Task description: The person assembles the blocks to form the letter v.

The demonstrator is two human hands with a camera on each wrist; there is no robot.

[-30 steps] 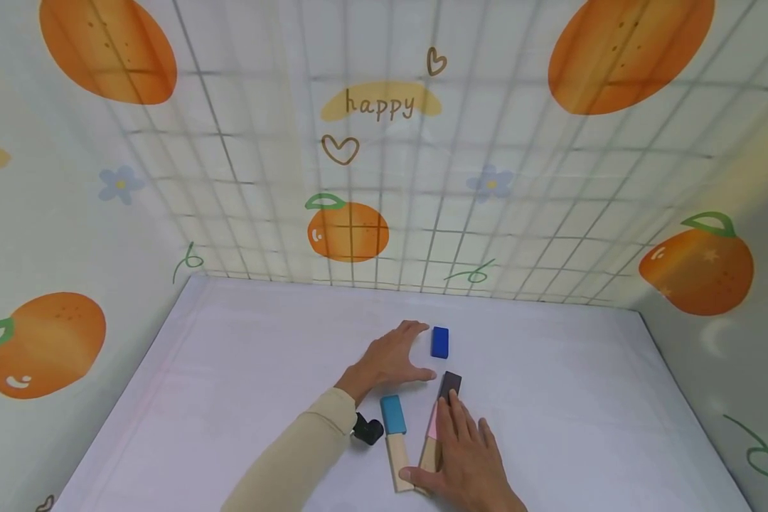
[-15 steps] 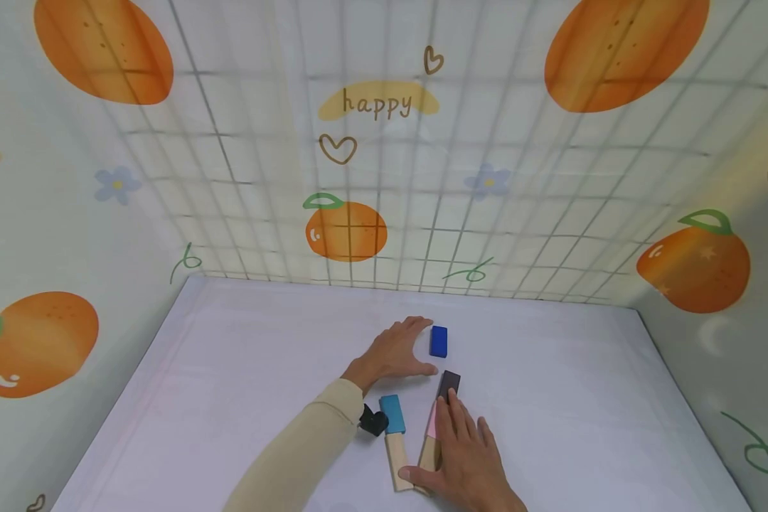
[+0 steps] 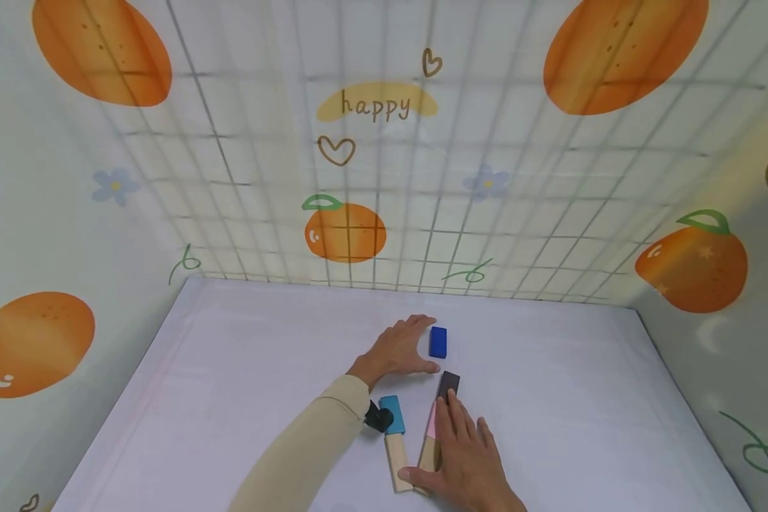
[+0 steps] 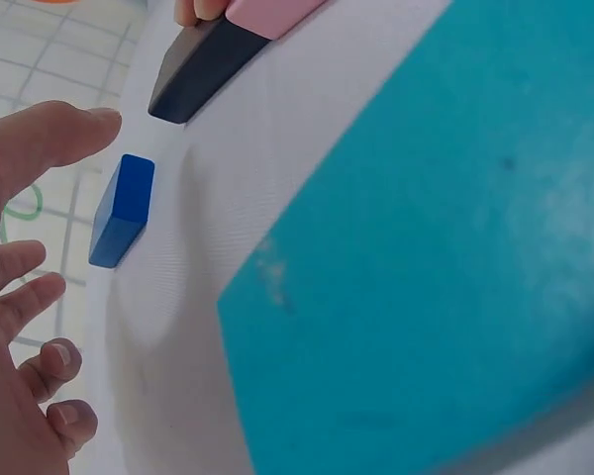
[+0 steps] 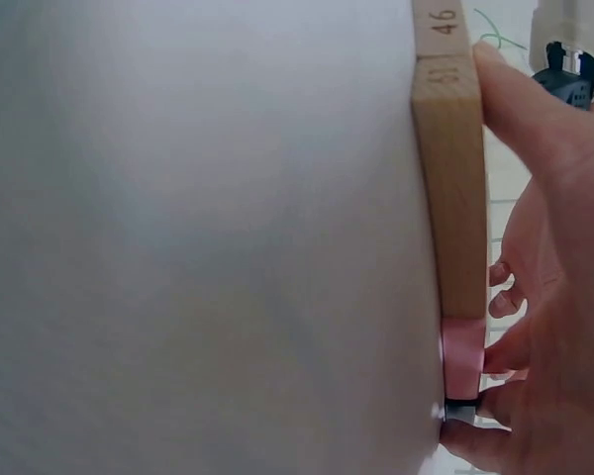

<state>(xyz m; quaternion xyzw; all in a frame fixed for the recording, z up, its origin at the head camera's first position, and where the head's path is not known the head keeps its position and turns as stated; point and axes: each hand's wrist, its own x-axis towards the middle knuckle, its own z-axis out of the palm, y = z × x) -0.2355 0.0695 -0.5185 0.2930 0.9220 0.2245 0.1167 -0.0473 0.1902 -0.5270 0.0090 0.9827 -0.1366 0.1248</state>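
My left hand [image 3: 397, 350] hovers just left of a dark blue block [image 3: 438, 343], its thumb and fingers spread apart. In the left wrist view, a gap shows between this hand and the blue block [image 4: 124, 210]. My right hand [image 3: 470, 455] lies with extended fingers along a slanted row made of a black block [image 3: 449, 382], a pink block [image 3: 432, 423] and a wooden block [image 3: 428, 454]. Its thumb touches the wood near the row's lower end. The right wrist view shows printed numbers on the wooden ends [image 5: 439, 28].
A second row, formed by a light blue block [image 3: 392, 407] and a pale wooden block [image 3: 397, 462], slants beside the first; the two meet near the bottom. A black wrist camera [image 3: 379, 417] partly covers the light blue block. Fabric walls [image 3: 243, 213] enclose the white table [image 3: 582, 398].
My left hand has shifted slightly right, closer around the blue block, and its wrist camera now overlaps the light blue block. The right hand and the blocks stay put.
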